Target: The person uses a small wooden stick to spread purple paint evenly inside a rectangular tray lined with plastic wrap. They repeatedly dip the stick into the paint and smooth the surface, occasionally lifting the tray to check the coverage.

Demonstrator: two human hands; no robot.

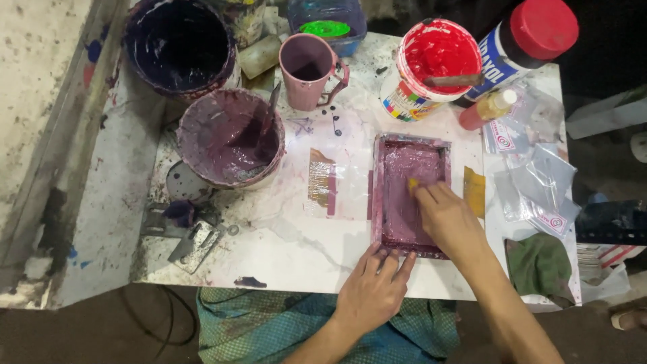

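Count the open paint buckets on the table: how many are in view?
3: a dark purple bucket at the far left corner, a mauve bucket just in front of it, and a red bucket far right. More may sit beyond the frame.

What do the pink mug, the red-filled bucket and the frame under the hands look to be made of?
The pink mug looks like matte plastic: thick moulded wall and handle, no glaze shine. The red paint bucket seems glossy plastic, with a thin white rim and printed side. The frame is coated in purple ink, so wood or metal cannot be told; the left hand presses its near edge, and the right hand works inside it.
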